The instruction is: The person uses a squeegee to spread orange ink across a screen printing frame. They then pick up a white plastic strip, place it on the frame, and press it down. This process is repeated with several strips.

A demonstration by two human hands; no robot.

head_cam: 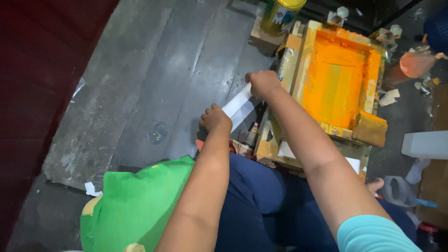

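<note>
1. Grey, scuffed boards point(154, 79) make up the floor, with a dark red wall point(42, 70) along the left edge.
2. Nearest the camera are the person's blue trousers point(261, 196) and a teal sleeve point(373, 233) on the right arm.
3. Green sheets point(135, 205) lie on the floor just left of the knees.
4. Left hand point(215, 119): fingers curled shut, its grip pinching the near end of a white paper strip point(238, 105).
5. Right hand point(263, 83): also closed, its grip on the far end of the strip, so the strip stretches between both hands, slanting up to the right over the floor and just left of the frame.
6. A wooden screen frame point(289, 60) sits right of the hands; the right forearm crosses its near corner.
7. Orange ink point(333, 84) covers the mesh inside the frame.
8. An ink-coated squeegee point(371, 128) rests on the frame's near right corner.
9. Farther off, a yellow-lidded can point(280, 14) stands on a wood block beyond the frame's far left corner.
10. A clear plastic jug point(399, 191) lies at lower right, near a white block point(427, 144).
</note>
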